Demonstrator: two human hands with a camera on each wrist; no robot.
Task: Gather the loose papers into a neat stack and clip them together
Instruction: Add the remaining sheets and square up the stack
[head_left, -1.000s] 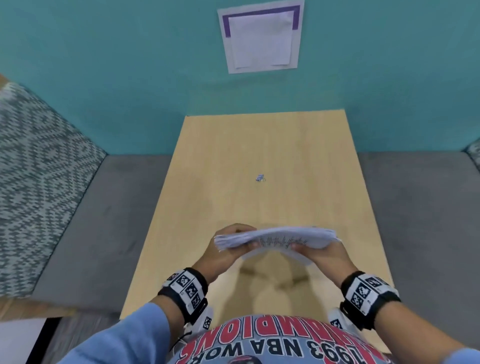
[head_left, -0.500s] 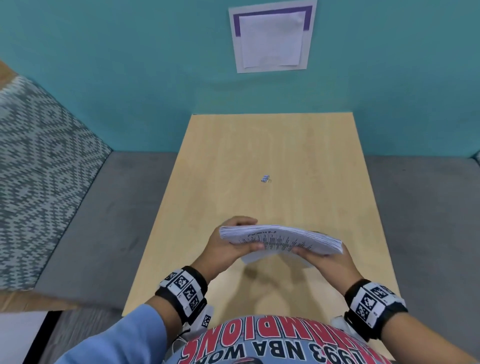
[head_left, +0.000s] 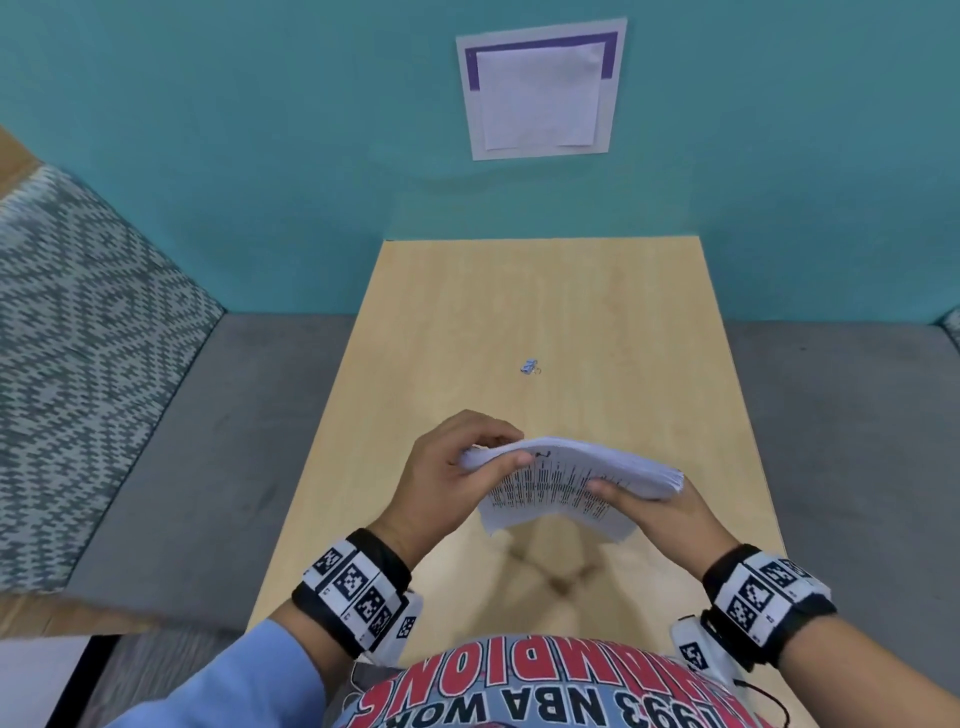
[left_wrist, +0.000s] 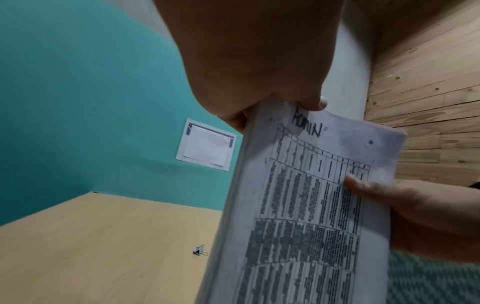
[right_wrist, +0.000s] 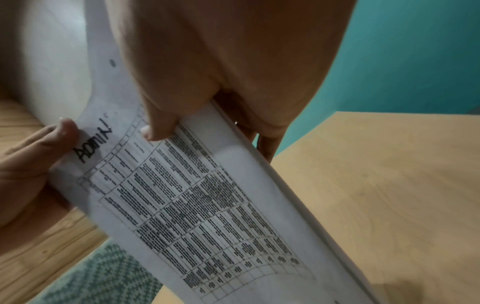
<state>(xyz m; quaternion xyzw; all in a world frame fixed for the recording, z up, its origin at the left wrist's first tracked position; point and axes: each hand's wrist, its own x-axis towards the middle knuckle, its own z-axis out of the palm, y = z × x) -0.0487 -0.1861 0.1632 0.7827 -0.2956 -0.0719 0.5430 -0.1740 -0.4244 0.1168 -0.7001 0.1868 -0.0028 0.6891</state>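
I'm pinching the paper stack (head_left: 571, 475) between both hands above the worktop (head_left: 597, 322), left hand (head_left: 447, 478) gripping its left end, right hand (head_left: 660, 512) its right; binder clip (head_left: 530, 367) sits at twelve o'clock.

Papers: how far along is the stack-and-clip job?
Done: the papers are gathered into one stack, no loose sheets visible on the table. In hand: left hand and right hand grip the stack at opposite ends above the table; the edges look roughly flush. Left: the clip lies untouched mid-table, so clipping is not yet done.
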